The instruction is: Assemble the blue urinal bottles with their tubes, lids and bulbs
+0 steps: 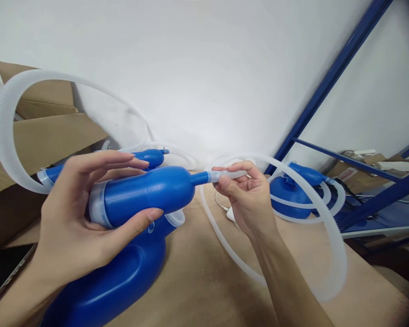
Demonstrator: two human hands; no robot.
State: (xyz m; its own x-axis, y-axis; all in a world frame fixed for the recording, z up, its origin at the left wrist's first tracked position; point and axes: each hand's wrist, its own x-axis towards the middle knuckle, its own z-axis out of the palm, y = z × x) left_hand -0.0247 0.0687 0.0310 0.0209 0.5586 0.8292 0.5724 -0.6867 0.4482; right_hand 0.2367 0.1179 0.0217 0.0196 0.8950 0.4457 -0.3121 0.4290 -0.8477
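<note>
Tubing (233, 173) of ribbed white plastic sits clenched in the right hand (247, 202), its end meeting the nozzle (199, 178) of a blue plastic bottle (146, 195). The left hand (78, 213) grasps the bottle firmly, keeping both in line above the bench (204, 281).

Blue plastic container (105, 290) cut off below

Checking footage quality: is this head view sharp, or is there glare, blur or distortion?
In the head view, light is bright and even, with glow on the white wall and highlights on the glossy blue plastic bottle; the wide lens bends the blue metal shelf frame into a slant, and the white ribbed plastic hose blurs at lower right.
</note>
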